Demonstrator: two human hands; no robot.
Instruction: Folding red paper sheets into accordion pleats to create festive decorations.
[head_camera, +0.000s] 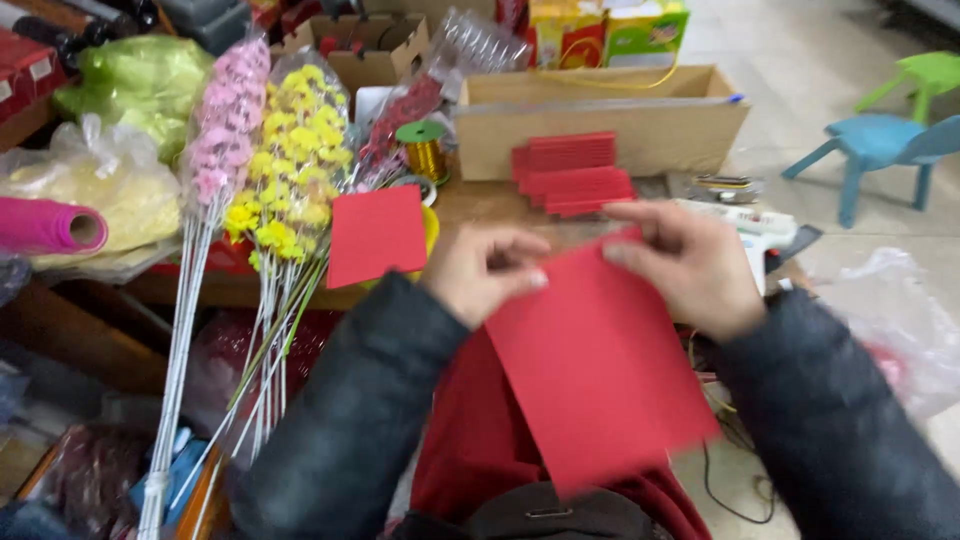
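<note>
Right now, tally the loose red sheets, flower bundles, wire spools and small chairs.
Red sheets: 2, one in both hands, one on the table
Flower bundles: 2, pink, yellow
Wire spools: 1
Small chairs: 2, blue, green
Total: 7

— What packaging do we have at the back of the bench?

— We see a long, low brown cardboard box lying across the far edge, open at the top. Behind it stand two bright cartons, one yellow and orange, one green and yellow.

— And to the left?

— A smaller open brown cardboard box with flaps, and beside it clear plastic sleeves: one around pink flower stems, one around yellow ones. Further left we find a green plastic bag and a clear bag over something pale yellow. We see no screens or signs.
</note>
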